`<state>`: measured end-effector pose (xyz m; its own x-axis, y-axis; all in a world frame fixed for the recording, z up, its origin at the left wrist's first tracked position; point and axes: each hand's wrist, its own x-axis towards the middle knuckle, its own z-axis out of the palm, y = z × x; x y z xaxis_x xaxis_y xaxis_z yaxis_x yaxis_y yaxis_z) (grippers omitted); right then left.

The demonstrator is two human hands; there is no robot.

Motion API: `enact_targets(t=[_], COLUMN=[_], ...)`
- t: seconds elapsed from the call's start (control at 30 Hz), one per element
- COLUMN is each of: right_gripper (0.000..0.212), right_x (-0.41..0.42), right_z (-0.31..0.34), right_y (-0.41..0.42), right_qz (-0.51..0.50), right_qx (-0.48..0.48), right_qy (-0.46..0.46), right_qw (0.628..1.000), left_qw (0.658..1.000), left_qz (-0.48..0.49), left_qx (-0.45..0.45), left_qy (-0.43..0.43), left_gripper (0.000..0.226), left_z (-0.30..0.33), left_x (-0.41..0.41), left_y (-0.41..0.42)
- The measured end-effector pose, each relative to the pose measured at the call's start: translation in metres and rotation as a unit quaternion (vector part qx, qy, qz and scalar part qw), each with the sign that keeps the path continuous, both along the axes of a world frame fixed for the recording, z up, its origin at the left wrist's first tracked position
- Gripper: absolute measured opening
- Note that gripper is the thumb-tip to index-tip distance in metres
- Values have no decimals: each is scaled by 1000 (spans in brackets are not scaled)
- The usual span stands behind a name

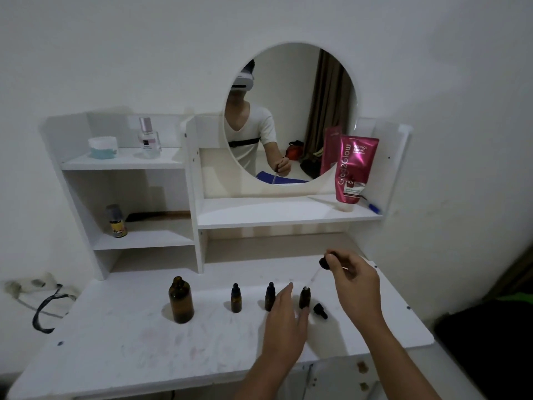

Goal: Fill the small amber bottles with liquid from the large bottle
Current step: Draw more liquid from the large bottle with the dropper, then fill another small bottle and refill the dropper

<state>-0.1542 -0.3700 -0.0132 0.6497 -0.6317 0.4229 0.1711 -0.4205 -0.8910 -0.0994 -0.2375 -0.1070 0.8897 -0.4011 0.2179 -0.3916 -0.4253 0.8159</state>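
The large amber bottle point(181, 302) stands uncapped on the white table point(121, 350) at the left. To its right stand three small amber bottles in a row: one capped point(236, 298), a second capped point(270, 296), and a third open point(304, 297). My left hand point(284, 319) reaches between the second and third, thumb against the open one, fingers fairly straight. My right hand point(350, 280) pinches the black bulb of a dropper point(325, 262), its glass tube slanting down to the open bottle's mouth. A small black dropper cap point(320, 310) lies beside that bottle.
A white shelf unit point(190, 180) with a round mirror point(291, 114) stands behind the table. On it are a pink tube point(353, 168), a perfume bottle point(149, 138), a jar point(103, 147) and a small dark bottle point(116, 222). A black cable point(46, 310) hangs at the left.
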Motion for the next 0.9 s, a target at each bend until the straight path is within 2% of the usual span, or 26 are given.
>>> enact_targets(t=[0.2, 0.37, 0.43, 0.6, 0.77, 0.9], right_gripper=[12, 12, 11, 11, 22, 18], right_x=[3, 5, 8, 22, 29, 31], right_z=[-5, -14, -17, -26, -30, -30], right_y=[-9, -13, -11, -5, -1, 0], right_qz=[14, 25, 37, 51, 24, 29], right_qx=[-3, -22, -30, -87, -134, -114], right_qy=[-10, -4, 9, 52, 51, 63], right_qw=[1000, 999, 999, 994, 989, 991], left_qw=[1000, 999, 999, 998, 998, 997], left_qz=[-12, 2, -1, -12, -24, -25], left_qx=[-11, -36, -41, -48, -54, -61], left_qy=[18, -15, -22, -39, -38, -31], left_gripper=[55, 24, 19, 18, 18, 18], left_z=[-6, -12, -15, -22, -26, -27], left_x=[15, 17, 19, 23, 26, 26], left_y=[-19, -22, -23, -24, -26, -26])
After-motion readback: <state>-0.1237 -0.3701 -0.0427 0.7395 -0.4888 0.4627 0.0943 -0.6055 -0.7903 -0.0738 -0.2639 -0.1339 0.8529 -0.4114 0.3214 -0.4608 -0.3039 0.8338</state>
